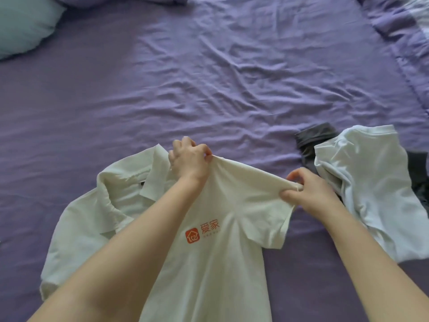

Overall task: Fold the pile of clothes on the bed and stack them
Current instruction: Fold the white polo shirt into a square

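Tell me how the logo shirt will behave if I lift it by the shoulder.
Probably floppy: the logo shirt already sags between the left hand and right hand. Likely light, since pinched fingertips hold it. It should drape, not slide, on the wrinkled sheet.

A bedroom in a home, plainly. Bed (232,66) filling nearly the whole view, covered in a creased purple sheet (243,94). Pale blue-green pillow (25,24) tucked into the far left corner. Bunched purple bedding with a lighter striped patch (408,26) heaped along the far right edge. Household laundry spread over the mattress: a white polo shirt with an orange house logo (220,252), another collared white shirt (92,217) beside it on the left, and a loose heap of pale and dark grey clothes (362,182) on the right. Soft daylight, no walls or furniture in view beyond the bed.
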Demonstrator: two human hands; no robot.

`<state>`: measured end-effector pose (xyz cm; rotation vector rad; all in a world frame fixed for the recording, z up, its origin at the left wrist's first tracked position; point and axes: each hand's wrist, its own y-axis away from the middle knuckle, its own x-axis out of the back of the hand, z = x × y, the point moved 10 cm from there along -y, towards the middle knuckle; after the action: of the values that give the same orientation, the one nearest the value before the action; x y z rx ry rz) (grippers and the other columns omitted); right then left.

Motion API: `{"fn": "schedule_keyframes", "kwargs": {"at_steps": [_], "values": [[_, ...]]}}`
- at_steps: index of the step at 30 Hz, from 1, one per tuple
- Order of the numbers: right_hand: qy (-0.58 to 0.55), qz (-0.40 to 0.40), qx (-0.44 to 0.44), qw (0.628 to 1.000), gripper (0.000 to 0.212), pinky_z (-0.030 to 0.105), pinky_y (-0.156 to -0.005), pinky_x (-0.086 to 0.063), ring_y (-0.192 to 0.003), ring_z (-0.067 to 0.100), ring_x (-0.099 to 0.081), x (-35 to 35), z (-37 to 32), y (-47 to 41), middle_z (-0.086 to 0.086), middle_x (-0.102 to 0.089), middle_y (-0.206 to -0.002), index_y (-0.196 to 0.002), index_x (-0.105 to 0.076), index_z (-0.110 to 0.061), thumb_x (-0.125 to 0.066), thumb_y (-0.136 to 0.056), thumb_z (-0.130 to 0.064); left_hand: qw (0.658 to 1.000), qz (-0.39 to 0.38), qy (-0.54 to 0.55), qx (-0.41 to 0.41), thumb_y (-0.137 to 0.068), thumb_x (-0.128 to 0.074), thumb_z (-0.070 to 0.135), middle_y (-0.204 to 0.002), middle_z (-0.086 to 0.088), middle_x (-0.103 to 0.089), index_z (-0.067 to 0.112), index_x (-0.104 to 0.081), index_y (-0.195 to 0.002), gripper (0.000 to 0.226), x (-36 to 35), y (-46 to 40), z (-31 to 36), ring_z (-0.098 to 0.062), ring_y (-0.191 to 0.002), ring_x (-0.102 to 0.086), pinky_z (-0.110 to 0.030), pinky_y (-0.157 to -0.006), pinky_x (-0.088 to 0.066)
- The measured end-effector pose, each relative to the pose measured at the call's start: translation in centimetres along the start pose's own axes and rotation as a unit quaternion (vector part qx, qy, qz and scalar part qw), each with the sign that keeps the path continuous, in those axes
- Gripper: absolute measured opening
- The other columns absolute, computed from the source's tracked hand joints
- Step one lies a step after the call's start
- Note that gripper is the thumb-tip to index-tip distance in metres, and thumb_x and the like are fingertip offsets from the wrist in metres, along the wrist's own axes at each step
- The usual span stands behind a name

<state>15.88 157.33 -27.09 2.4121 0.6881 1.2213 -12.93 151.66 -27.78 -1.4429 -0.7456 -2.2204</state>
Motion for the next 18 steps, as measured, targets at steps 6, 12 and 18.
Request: {"fn": "schedule_keyframes", "kwargs": {"at_steps": [6, 12, 18], "values": [[-0.08, 0.057, 0.05, 0.994, 0.027, 0.024, -0.074, -0.047, -0.08, 0.005, -0.057, -0.5, 1.0, 0.9, -0.013, -0.059, -0.092, -0.103, -0.058, -0.022, -0.068, -0.08, -0.011, 0.993, -0.041, 0.072, -0.082, -0.092, -0.048, 0.009, -0.117, -0.014, -0.054, 0.015, -0.056, -0.126, 0.036, -2.2, 3.7, 4.3, -0.034, -0.103, -0.055, -0.039, -0.084, -0.042], [-0.323, -0.009, -0.006, 0.946, 0.029, 0.032, -0.081, -0.055, -0.103, 0.013, -0.062, -2.2, 2.9, 1.7, -0.003, -0.063, -0.115, -0.107, -0.062, -0.023, -0.041, -0.096, -0.005, 0.948, -0.04, 0.259, -0.179, -0.086, -0.068, 0.018, -0.092, -0.006, -0.066, 0.01, -0.074, -0.089, 0.01, -2.8, 10.9, 10.7, -0.024, -0.09, -0.06, -0.036, -0.082, -0.046], [-0.378, -0.044, 0.042, 0.924, 0.016, 0.022, -0.065, -0.055, -0.083, 0.011, -0.069, -1.5, 1.8, 2.5, 0.002, -0.074, -0.093, -0.098, -0.07, -0.015, -0.058, -0.092, -0.006, 0.896, -0.188, 0.403, 0.014, -0.084, -0.073, 0.022, -0.089, 0.001, -0.07, 0.013, -0.069, -0.091, 0.012, -6.7, 12.0, 11.1, -0.013, -0.085, -0.066, -0.03, -0.08, -0.053]]}}
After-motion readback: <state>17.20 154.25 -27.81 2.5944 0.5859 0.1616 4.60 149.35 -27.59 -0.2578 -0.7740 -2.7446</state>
